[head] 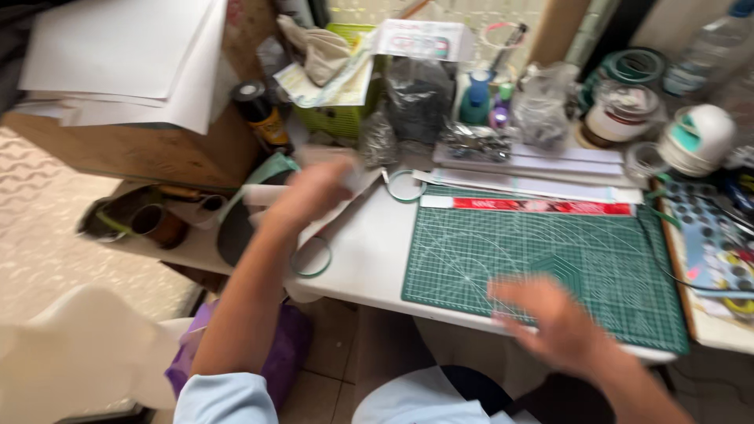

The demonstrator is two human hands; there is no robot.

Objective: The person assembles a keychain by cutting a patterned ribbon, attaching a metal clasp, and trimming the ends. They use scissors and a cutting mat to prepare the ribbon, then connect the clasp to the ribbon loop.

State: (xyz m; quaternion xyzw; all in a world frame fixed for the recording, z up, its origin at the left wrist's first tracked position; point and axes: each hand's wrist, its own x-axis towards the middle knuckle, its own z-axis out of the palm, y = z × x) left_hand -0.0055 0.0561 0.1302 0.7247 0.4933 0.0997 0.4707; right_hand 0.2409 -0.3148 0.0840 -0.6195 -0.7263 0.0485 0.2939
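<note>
My left hand (pixel 310 192) is blurred with motion at the left edge of the white table (pixel 369 251); it grips a white sheet or roll of paper (pixel 345 192) that hangs off the table's left side. My right hand (pixel 550 310), also blurred, hovers with spread fingers over the near edge of the green cutting mat (pixel 550 251) and holds nothing. A green ring (pixel 312 257) lies on the table below my left hand, a second green ring (pixel 405 186) just right of it. A red ruler (pixel 542 206) lies along the mat's far edge.
Clutter fills the back of the table: a green basket (pixel 345 118), plastic bags (pixel 416 98), glue bottles (pixel 475 98), tape rolls (pixel 628 67), a jar (pixel 620 114), stacked white strips (pixel 542 169). A paint palette (pixel 707 235) sits right. A wooden box with paper sheets (pixel 133 102) stands left; a purple bag (pixel 287 353) below.
</note>
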